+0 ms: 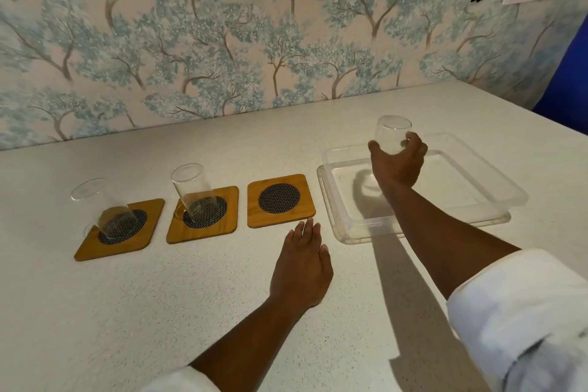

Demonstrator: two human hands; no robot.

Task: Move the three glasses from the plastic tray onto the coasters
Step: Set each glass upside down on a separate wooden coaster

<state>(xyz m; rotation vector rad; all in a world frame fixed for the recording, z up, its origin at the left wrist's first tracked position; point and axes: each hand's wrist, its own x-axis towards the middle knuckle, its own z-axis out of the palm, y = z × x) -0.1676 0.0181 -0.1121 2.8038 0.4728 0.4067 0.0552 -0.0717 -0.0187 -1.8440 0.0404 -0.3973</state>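
Right hand grips glass (above tray); left hand flat, open.

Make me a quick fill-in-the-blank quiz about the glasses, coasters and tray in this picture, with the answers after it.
1. The number of glasses already standing on coasters is ____.
2. The right hand holds the third glass above the ____.
3. The coaster with no glass on it is the one nearest the ____.
4. The left hand rests flat on the ____.

Answers: two; tray; tray; table
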